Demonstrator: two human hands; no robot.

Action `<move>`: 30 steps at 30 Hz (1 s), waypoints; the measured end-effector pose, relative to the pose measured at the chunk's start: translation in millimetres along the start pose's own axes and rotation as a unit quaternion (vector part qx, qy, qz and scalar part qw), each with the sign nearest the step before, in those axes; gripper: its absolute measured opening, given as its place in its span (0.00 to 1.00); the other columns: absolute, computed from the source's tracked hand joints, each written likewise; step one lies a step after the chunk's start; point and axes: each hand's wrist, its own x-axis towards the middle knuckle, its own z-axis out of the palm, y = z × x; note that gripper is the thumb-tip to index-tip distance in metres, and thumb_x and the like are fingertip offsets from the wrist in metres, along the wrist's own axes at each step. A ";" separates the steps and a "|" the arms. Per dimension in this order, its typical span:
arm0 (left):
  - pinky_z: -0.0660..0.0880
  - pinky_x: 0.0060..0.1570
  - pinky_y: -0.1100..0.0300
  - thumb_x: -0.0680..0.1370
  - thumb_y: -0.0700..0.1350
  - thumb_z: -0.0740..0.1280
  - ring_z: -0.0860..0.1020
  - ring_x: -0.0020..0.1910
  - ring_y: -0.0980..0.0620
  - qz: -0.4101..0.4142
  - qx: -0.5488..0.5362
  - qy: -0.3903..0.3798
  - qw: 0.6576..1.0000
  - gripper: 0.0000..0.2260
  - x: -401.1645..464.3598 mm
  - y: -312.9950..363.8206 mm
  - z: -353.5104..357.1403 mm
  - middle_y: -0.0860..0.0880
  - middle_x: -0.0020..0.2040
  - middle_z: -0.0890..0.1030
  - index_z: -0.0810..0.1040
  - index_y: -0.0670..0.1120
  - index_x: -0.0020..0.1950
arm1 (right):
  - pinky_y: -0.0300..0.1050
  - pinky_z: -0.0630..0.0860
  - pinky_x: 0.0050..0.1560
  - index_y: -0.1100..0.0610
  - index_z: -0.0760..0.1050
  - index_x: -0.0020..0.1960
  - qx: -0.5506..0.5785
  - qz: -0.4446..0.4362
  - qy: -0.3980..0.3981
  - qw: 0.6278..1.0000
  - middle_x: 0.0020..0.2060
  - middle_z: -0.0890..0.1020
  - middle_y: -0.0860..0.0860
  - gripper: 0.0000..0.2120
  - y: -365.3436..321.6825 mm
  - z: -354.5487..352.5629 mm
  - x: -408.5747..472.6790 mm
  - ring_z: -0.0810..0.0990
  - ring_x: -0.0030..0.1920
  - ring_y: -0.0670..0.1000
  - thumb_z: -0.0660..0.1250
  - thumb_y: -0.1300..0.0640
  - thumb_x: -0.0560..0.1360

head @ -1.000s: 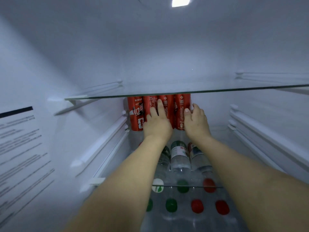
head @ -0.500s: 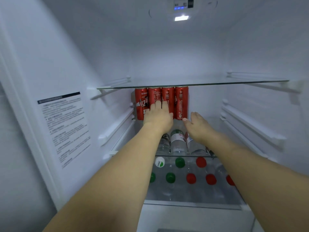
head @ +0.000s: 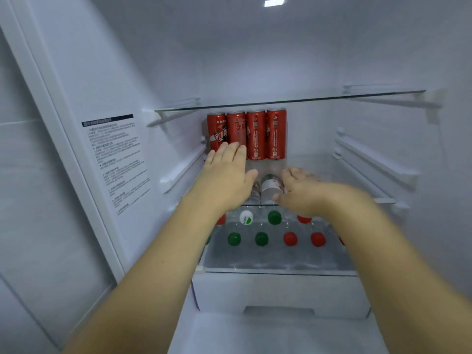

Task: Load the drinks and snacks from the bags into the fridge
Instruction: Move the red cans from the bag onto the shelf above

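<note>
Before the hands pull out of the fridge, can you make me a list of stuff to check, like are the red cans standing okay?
1. Red cans upright in a row at the back of the shelf: ok, four stand side by side.
2. Left hand empty: ok, its grip is open, fingers flat by the two left cans.
3. Right hand empty: ok, open palm down over the bottles.
4. Cans clear of the glass shelf above: ok, a small gap shows.
5. Bottles lying steady: cannot tell, the hands cover most of them.
6. Room beside the cans for more drinks: ok, bare shelf to their right.
</note>
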 end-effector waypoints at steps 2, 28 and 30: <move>0.44 0.79 0.49 0.85 0.57 0.50 0.44 0.81 0.48 -0.024 -0.009 -0.016 1.000 0.30 -25.0 -7.6 -1.4 0.47 0.82 0.46 0.46 0.46 0.82 | 0.52 0.39 0.76 0.56 0.37 0.80 -0.016 0.020 -0.019 0.999 0.79 0.37 0.52 0.33 -4.4 3.0 -18.5 0.38 0.79 0.55 0.50 0.45 0.84; 0.40 0.79 0.53 0.85 0.55 0.48 0.41 0.80 0.51 -0.049 -0.026 -0.105 0.993 0.29 -125.6 -29.9 -19.0 0.48 0.82 0.42 0.42 0.45 0.82 | 0.50 0.35 0.76 0.56 0.34 0.79 0.001 -0.034 -0.065 0.997 0.78 0.33 0.52 0.35 -71.9 29.8 -86.3 0.33 0.77 0.51 0.50 0.44 0.83; 0.39 0.78 0.54 0.85 0.55 0.48 0.41 0.80 0.52 -0.046 -0.035 -0.107 0.993 0.29 -131.9 -30.6 -26.4 0.49 0.82 0.43 0.42 0.45 0.82 | 0.49 0.34 0.75 0.55 0.32 0.79 0.015 -0.042 -0.067 0.997 0.78 0.34 0.51 0.35 -80.4 26.7 -95.1 0.33 0.78 0.51 0.51 0.45 0.83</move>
